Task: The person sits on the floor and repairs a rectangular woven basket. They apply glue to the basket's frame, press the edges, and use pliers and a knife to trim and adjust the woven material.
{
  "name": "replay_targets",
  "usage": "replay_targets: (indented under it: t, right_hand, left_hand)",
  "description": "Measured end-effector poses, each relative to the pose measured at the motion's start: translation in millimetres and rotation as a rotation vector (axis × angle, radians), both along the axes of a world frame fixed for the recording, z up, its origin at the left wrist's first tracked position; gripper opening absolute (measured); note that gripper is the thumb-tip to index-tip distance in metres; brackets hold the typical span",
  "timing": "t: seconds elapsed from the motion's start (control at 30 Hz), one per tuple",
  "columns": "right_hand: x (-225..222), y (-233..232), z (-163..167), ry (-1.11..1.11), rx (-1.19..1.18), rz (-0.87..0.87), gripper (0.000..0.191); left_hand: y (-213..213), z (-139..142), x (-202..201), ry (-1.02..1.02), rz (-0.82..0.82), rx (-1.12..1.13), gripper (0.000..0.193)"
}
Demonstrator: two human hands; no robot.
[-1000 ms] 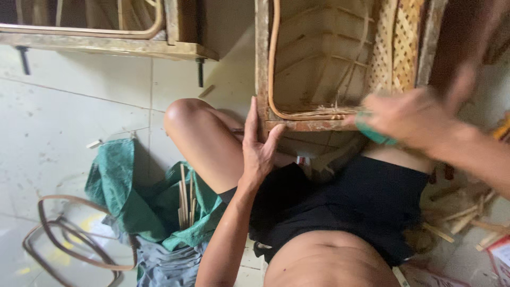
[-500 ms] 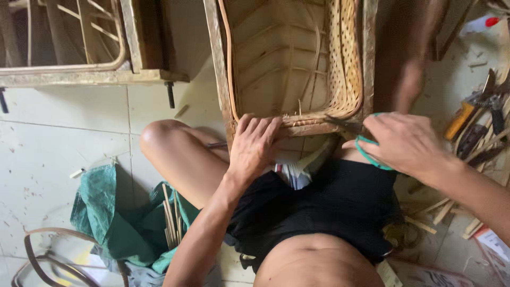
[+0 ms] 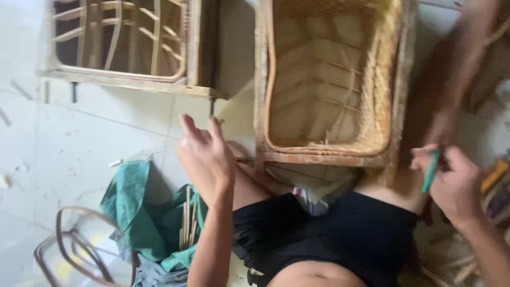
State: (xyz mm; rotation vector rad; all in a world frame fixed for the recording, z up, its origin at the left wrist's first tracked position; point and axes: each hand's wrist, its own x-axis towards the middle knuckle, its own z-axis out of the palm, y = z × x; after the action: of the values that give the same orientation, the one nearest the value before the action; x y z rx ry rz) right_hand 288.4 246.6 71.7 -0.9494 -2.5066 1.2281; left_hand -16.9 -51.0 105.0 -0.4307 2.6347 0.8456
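Rattan basket frame [image 3: 329, 79], half woven along its right side, stands on the tiled floor [image 3: 95, 133] straight ahead, its near wooden rim resting against the person's lap. Left hand [image 3: 207, 157] hangs just left of that near rim with fingers spread wide and holds nothing; whether it touches the frame cannot be told through the blur. Right hand [image 3: 454, 186] sits to the right of the basket frame, near its right corner, fingers curled shut round a slim green tool [image 3: 431, 170] that points up and away. A second wooden frame [image 3: 127, 48] with bent slats stands far left. Near left on the floor lies a crumpled green cloth [image 3: 138, 212] with a bundle of thin cane sticks [image 3: 188, 218] on it, and further left some brown rattan loops [image 3: 74, 250].
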Motion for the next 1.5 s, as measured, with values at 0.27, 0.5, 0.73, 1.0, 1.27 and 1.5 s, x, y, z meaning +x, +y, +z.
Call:
replay_targets:
  t: [0.27,0.5,0.73,1.0,1.27,1.5]
  right_hand:
    - [0.3,-9.9,-66.7,-0.036,-0.105,-0.299,0.031]
    - [35.9,-2.6,-135.4,-0.015,-0.013,-0.403,0.028]
    - [49.2,-25.4,-145.2,0.016,0.025,-0.531,0.028]
    - [13.3,-49.1,-68.5,-0.076,-0.061,-0.598,0.030]
    - [-16.1,-44.3,-34.0,-0.083,-0.271,-0.596,0.039]
    - [-19.3,-41.7,-40.0,-0.039,-0.390,-0.565,0.045]
  left_hand:
    - [14.1,-122.6,-179.4,0.584,0.519,0.679,0.116]
    - [5.8,-171.8,-237.3,0.733,0.590,0.653,0.109]
    - [22.4,-127.0,-313.6,0.763,0.611,0.789,0.098]
    - [39.2,-127.9,-385.6,0.849,0.463,0.598,0.109]
    - [38.0,-103.8,-181.8,0.532,-0.390,0.440,0.071]
    - [92.9,-113.3,-52.4,0.085,-0.647,0.370,0.068]
